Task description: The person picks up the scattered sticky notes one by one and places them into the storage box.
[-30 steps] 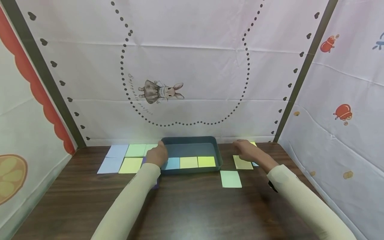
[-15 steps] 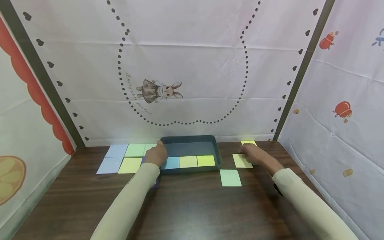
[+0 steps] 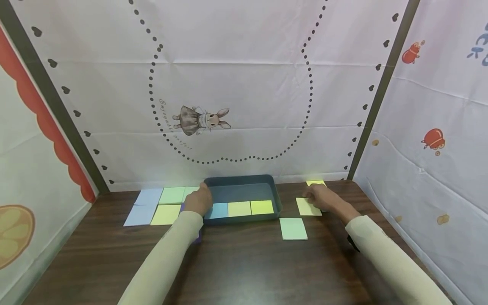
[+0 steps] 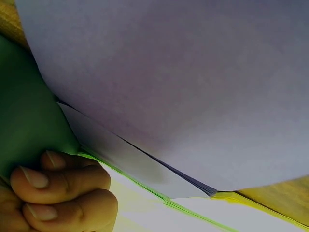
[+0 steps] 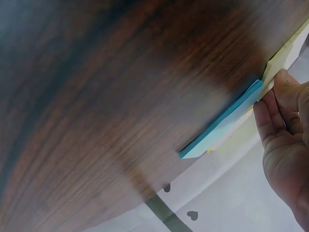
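My left hand (image 3: 198, 201) grips the left rim of a dark teal tray (image 3: 232, 220), its fingers curled against the wall in the left wrist view. Along the tray's front lie a blue sticky note pad (image 3: 217, 210), a pale yellow one (image 3: 239, 209) and a bright yellow one (image 3: 262, 207). To the right, my right hand (image 3: 323, 198) pinches the far right corner of another pale yellow sticky note pad (image 3: 308, 207) on the table. Beside those fingertips, a second blue pad (image 5: 222, 121) shows in the right wrist view.
A light green pad (image 3: 293, 229) lies nearer, and a yellow pad (image 3: 316, 183) lies behind my right hand. Left of the tray sit light blue pads (image 3: 140, 214), green pads (image 3: 172, 195), a yellow pad (image 3: 165, 214) and a partly hidden purple pad (image 3: 198, 238). A cloth wall stands behind.
My right hand has come down and slightly right onto the pale yellow pad, uncovering the yellow pad behind. My left hand stays at the tray.
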A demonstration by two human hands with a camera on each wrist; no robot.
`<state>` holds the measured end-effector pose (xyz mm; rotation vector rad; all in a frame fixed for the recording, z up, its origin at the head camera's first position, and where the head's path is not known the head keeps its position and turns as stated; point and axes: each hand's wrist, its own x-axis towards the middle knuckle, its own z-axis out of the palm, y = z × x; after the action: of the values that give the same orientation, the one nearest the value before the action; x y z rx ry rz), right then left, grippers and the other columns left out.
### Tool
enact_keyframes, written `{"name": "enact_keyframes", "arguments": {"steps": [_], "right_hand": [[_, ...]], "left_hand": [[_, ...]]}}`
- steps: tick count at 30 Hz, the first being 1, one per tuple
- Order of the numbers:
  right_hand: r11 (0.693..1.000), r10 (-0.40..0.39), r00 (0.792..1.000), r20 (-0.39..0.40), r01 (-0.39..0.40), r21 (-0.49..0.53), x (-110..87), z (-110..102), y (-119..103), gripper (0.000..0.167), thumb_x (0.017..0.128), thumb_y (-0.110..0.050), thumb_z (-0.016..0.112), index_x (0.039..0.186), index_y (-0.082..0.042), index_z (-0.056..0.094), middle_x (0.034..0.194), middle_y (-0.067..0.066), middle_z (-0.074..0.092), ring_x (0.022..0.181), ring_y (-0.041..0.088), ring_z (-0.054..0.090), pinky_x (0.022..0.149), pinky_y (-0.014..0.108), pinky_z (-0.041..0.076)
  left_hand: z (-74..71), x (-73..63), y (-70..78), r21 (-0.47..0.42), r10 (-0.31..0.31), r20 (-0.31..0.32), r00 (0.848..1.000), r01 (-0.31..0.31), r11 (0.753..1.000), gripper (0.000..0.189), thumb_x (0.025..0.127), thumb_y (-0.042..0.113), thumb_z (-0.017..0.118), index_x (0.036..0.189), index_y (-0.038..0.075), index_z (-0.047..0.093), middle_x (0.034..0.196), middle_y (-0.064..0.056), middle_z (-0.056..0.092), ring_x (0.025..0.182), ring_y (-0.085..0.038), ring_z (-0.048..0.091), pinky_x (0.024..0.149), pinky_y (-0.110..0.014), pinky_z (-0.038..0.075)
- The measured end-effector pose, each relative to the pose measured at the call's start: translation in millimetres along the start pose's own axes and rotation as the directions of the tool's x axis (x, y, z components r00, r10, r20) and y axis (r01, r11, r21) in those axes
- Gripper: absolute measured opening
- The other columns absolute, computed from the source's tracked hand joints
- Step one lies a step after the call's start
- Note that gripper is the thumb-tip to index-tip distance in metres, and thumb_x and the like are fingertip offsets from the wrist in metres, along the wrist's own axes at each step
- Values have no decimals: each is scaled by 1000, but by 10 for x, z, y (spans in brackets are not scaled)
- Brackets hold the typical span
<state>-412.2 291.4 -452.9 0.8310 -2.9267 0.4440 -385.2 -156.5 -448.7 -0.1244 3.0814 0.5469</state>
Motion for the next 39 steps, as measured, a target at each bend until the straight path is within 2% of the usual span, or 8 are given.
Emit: {"name": "enact_keyframes", "arguments": {"steps": [3, 7, 13, 20, 27, 33, 38, 39], "right_hand": [[1000, 1, 1000, 0, -1, 8, 15, -5, 25, 26, 91, 18, 70, 111, 7, 81, 106, 20, 82, 102, 36, 80, 90, 55, 67], [998, 49, 998, 27, -50, 49, 47, -17, 39, 21, 94, 14, 72, 111, 6, 81, 105, 18, 81, 99, 31, 78, 90, 50, 67], [995, 82, 996, 37, -84, 59, 74, -39, 21, 16, 94, 13, 74, 103, 1, 80, 98, 13, 79, 91, 24, 73, 85, 49, 65], [992, 97, 994, 45, -100, 73, 69, -77, -25, 16, 95, 14, 74, 101, 0, 81, 99, 13, 79, 94, 27, 75, 86, 50, 66], [983, 141, 984, 110, -152, 103, 70, -209, -39, 12, 97, 8, 78, 102, -3, 80, 102, 13, 79, 96, 27, 74, 87, 48, 65], [977, 158, 968, 193, -182, 116, 85, -379, -67, 9, 96, 5, 82, 102, -2, 79, 102, 13, 79, 96, 25, 74, 85, 43, 64], [980, 136, 968, 213, -163, 115, 110, -524, -131, 8, 96, 4, 82, 102, 0, 79, 100, 14, 80, 94, 24, 74, 82, 40, 63], [980, 137, 967, 215, -165, 115, 118, -549, -147, 8, 96, 5, 82, 103, 1, 80, 99, 14, 80, 93, 24, 74, 81, 40, 62]], "left_hand": [[0, -1, 1, 9, 3, -1, 1000, -3, 1000, 40, 114, 9, 45, 146, -15, 46, 81, -25, 71, 71, -35, 71, 73, -53, 65], [-2, 3, 0, 18, 5, -2, 1000, -5, 1000, 42, 114, 9, 45, 148, -15, 45, 79, -24, 70, 70, -35, 70, 73, -52, 65], [-17, -7, -4, 18, 14, -10, 1000, -14, 1000, 47, 114, 8, 45, 154, -17, 42, 79, -24, 70, 70, -35, 70, 75, -53, 65], [-22, -35, -11, 19, 23, -9, 1000, -23, 1000, 52, 114, 9, 44, 159, -17, 38, 84, -27, 73, 75, -38, 73, 80, -56, 66], [-8, -46, -9, 11, 18, -17, 1000, -18, 1000, 50, 114, 9, 43, 157, -17, 40, 88, -30, 75, 80, -42, 77, 84, -58, 67], [36, 0, -25, 3, 5, -27, 1000, -4, 1000, 43, 115, 9, 43, 151, -14, 46, 81, -26, 72, 73, -38, 73, 74, -53, 66], [69, 65, -46, -8, -6, -27, 1000, 6, 1000, 40, 113, 8, 47, 147, -13, 47, 74, -22, 70, 66, -35, 70, 63, -48, 61], [31, 34, -18, -7, -13, -16, 1000, 13, 1000, 40, 114, 8, 47, 148, -14, 46, 74, -22, 70, 66, -34, 70, 64, -48, 62]]}}
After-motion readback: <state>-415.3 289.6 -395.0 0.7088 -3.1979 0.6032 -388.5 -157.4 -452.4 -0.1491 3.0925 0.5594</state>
